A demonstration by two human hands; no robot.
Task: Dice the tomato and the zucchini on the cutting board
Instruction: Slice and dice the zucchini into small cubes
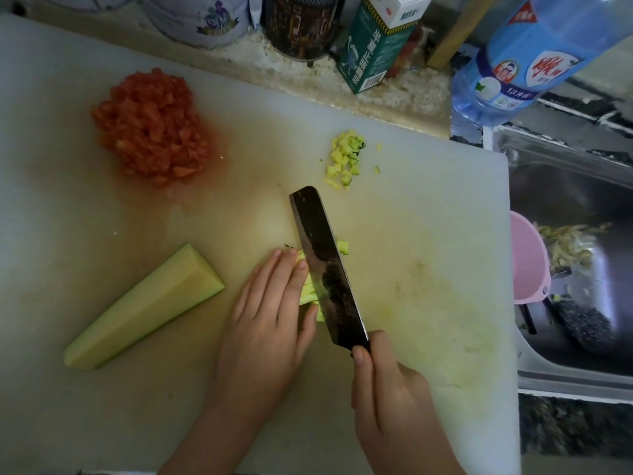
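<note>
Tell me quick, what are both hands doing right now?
Left hand: open, flat fingers pressing the zucchini strips.
Right hand: closed around the knife, blade on the strips.

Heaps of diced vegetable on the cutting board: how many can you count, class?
2: the red tomato heap back left, the small zucchini heap back right. More cubes may hide behind the knife.
</note>
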